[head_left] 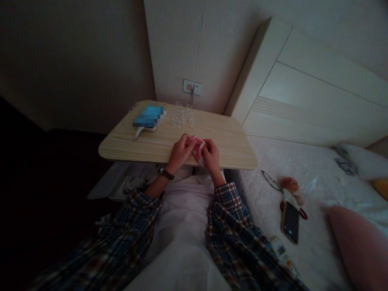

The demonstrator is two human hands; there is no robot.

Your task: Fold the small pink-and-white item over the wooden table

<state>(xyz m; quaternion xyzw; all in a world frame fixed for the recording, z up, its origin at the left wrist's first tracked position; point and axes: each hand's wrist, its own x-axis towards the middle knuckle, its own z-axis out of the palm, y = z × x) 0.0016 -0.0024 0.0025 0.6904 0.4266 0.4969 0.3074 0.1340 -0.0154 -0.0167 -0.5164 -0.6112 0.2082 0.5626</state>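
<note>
Above the front edge of the small wooden table [136, 149], both hands pinch a small pink-and-white piece [198, 148], thin like paper or a wrapper; its exact kind is too dim to tell. My left hand [181, 150] has its fingers closed on the left side of it. On the right side, my right hand [211, 155] grips it between thumb and bent fingers. Just beyond the hands stand several small clear glass or plastic vessels [182, 115], close together. A device with a blurred blue screen [150, 116] rests on the table's left part.
Behind the table is a wall socket [192, 86] with a cable plugged in. To the right, a bed [254, 157] holds a phone [290, 222], scissors [303, 213], glasses [270, 180], a remote control [281, 250] and a pink cushion [357, 242]. Papers [106, 182] lie below the table.
</note>
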